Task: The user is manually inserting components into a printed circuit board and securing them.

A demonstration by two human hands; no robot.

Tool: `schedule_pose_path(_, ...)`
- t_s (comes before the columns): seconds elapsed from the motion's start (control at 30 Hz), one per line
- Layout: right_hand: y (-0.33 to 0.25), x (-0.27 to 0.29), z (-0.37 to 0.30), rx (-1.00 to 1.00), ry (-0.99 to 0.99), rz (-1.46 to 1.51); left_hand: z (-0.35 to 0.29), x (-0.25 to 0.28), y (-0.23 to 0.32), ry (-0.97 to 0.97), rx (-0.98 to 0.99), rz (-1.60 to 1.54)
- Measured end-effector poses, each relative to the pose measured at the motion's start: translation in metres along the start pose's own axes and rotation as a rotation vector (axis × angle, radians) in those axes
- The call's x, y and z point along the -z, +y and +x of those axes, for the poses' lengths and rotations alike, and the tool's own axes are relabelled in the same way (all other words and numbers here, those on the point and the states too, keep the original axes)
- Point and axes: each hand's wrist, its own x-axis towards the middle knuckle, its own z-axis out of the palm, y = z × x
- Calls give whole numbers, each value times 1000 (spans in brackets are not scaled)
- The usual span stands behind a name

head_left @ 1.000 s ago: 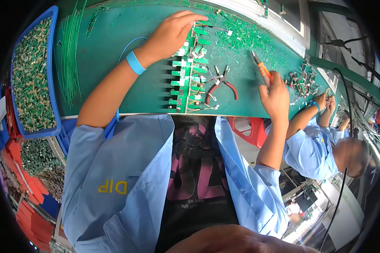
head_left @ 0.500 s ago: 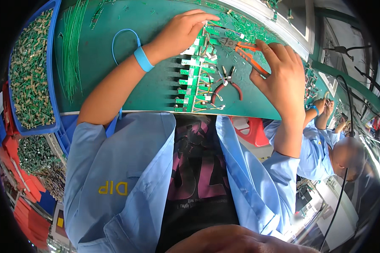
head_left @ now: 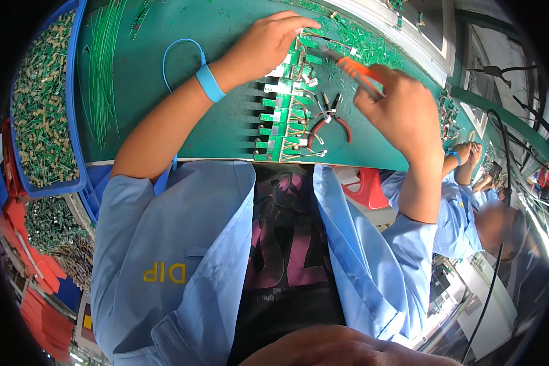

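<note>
Upper centre: wired board strip (head_left: 280, 116), apparently undivided; scraps (head_left: 348, 36) strewn rightward | left hand (head_left: 265, 46): at strip's top, pinch unclear | right hand (head_left: 405, 110): fingers clamped on orange pliers (head_left: 354, 66)

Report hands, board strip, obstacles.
Left hand at far end of green board strip. Right hand gripping orange-handled pliers. Red-handled pliers lying beside strip.

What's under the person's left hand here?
Beside the thumb and fingertips of the left hand, the far end of the green circuit-board strip shows. Whatever lies directly beneath the palm and curled fingers is covered, so it can't be told.
</note>
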Motion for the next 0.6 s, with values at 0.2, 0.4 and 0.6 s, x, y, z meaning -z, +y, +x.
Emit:
schedule_pose_path(0.2, 13, -6, -20, 146, 227, -53, 0, 15, -4, -190, 138, -131)
schedule_pose_path(0.4, -3, -8, -34, 286, 265, -14, -33, 27, 81, -76, -63, 284)
schedule_pose_path(0.6, -4, -18, -31, 337, 327, -84, -96, -17, 91, -156, 21, 581)
